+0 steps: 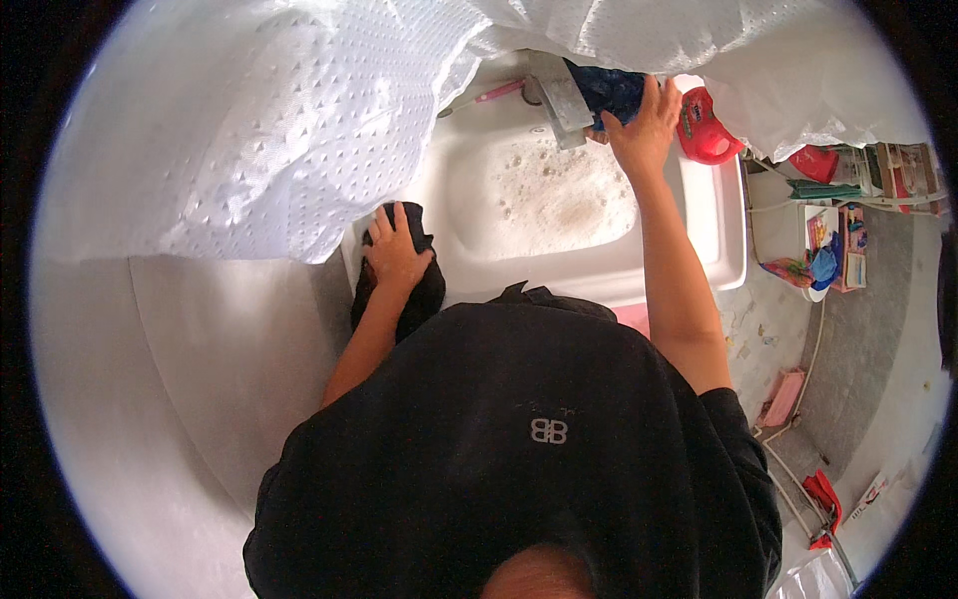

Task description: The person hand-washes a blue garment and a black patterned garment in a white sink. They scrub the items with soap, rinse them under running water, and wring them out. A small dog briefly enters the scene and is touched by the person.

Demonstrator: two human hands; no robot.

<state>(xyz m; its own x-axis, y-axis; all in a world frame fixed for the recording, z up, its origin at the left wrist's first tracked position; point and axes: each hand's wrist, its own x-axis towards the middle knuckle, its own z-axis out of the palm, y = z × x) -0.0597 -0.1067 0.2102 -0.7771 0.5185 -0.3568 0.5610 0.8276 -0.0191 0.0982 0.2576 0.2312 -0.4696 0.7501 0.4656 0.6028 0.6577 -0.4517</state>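
Note:
My left hand (395, 253) lies over a bunched black cloth (421, 299) on the left rim of a white sink (464, 187), its fingers hooked over the folds. At the back right of the sink, my right hand (647, 131) touches a dark blue cloth (610, 86), with thumb and fingers spread along its edge. Whether it grips that cloth is hard to see. A broad, shiny metallic piece (563, 97), perhaps a tap spout, stands left of the blue cloth. Foamy, cloudy water (561, 202) fills the basin.
A red detergent bottle (703, 127) is on the right rim, close to my right hand. White textured plastic sheeting (322, 135) hangs over the far side and left. A pink-handled item (500, 91) lies at the back. Shelves with a pink box (852, 247) and pipes line the right wall.

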